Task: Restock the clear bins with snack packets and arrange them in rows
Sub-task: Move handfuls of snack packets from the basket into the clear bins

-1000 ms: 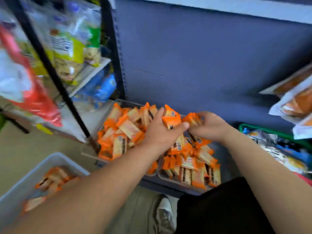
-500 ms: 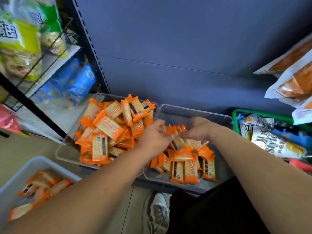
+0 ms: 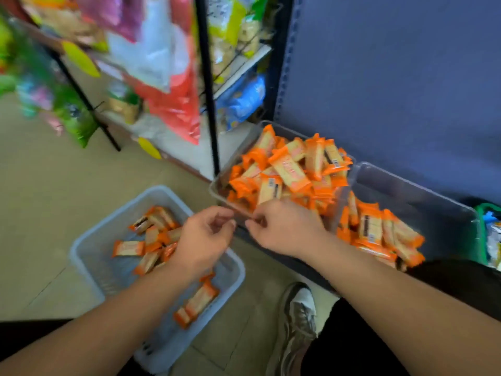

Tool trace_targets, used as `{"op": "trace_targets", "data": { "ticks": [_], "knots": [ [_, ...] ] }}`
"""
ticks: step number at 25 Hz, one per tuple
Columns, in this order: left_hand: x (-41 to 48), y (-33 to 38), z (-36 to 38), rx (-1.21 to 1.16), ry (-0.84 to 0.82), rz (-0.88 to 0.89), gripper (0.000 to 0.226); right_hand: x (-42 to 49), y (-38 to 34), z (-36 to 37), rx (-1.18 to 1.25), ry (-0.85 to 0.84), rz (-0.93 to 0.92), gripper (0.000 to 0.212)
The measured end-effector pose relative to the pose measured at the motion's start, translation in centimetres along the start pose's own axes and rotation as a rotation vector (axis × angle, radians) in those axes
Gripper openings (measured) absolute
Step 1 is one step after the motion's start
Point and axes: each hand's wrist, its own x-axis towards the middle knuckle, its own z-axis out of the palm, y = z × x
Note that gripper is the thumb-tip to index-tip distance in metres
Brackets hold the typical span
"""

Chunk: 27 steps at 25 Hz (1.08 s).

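Two clear bins stand side by side on the low shelf. The left clear bin is heaped with orange snack packets. The right clear bin holds a row of packets at its front, and its back half is bare. A grey basket on the floor holds several loose packets. My left hand hovers over the basket's far corner, fingers loosely curled, with nothing in it. My right hand hangs at the left bin's front edge, fingers loosely curled, and no packet shows in it.
A black shelf post rises just left of the bins, with hanging snack bags beyond it. A blue back panel stands behind the bins. A green basket sits at the far right. My shoe is on the tiled floor.
Both hands have left the packets in the right bin and pulled back left, towards the floor basket, holding nothing. The view has swung left and down.
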Motion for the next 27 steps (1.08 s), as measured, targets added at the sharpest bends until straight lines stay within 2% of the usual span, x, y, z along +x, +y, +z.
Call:
{"op": "trace_targets", "data": {
  "ticks": [3,6,9,12,14,16,19,21,25,27],
  "knots": [
    [1.1,-7.5,-4.8,0.178,0.061,-0.191,0.019,4.8,-5.8,7.8,0.224,-0.222,-0.100,0.040],
    [1.5,-15.1,-7.4,0.301,0.021,-0.398,0.023,8.7,-7.2,16.8,0.321,-0.391,-0.029,0.038],
    [1.3,-20.4,-8.0,0.385,-0.089,-0.566,0.020,11.0,-5.7,22.8,0.265,-0.471,0.114,0.028],
    [0.7,-24.4,-5.1,0.376,-0.261,-0.663,0.027,13.1,-5.1,25.1,0.259,-0.455,0.191,0.016],
    [0.0,-25.7,-2.3,0.298,-0.320,-0.679,0.021,14.5,-5.1,26.3,0.302,-0.431,0.252,0.025],
    [-0.4,-26.6,-0.2,0.314,-0.379,-0.681,0.033,15.7,-5.2,27.8,0.342,-0.439,0.320,0.035],
    [-0.7,-27.8,1.0,0.499,-0.369,-0.655,0.047,16.9,-5.2,29.6,0.369,-0.423,0.410,0.038],
    [-0.9,-28.4,1.1,0.541,-0.384,-0.682,0.046,17.4,-5.2,30.7,0.423,-0.389,0.471,0.033],
    [-1.0,-27.8,-0.8,0.304,-0.402,-0.803,0.038,18.6,-5.4,31.5,0.473,-0.395,0.509,0.013],
    [-0.4,-26.8,-3.3,0.250,-0.319,-0.846,0.032,18.6,-5.7,31.3,0.524,-0.383,0.516,0.015]
  ]
}}
